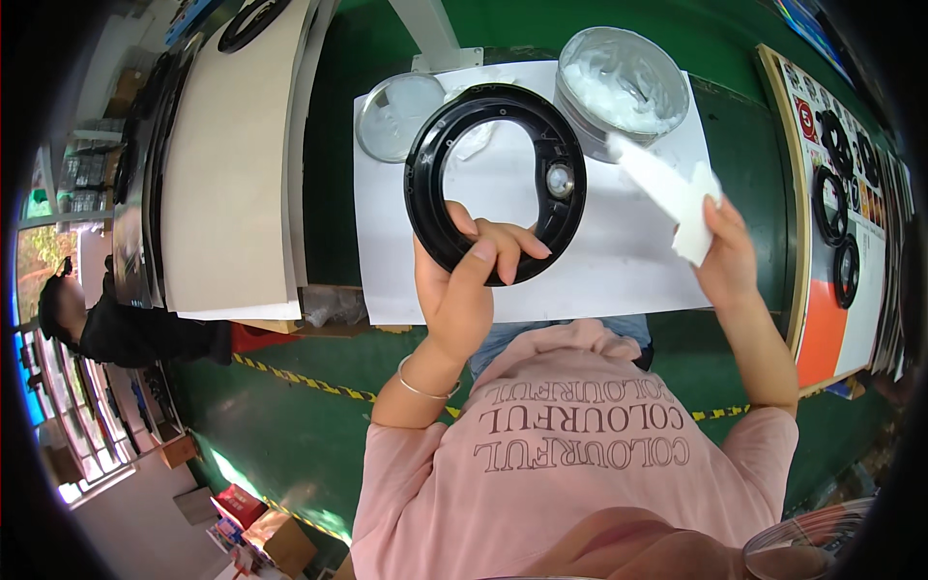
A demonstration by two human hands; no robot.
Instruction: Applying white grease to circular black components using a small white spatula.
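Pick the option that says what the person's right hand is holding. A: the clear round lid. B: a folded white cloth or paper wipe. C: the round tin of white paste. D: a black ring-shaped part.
B: the right hand grips a folded white wipe beside the open tin of white paste, while the left hand holds up the black ring-shaped part.

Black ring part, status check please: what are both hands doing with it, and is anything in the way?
Left hand grips black ring by its lower rim, held above white sheet. Right hand holds white wipe beside open grease tub. Nothing between them.
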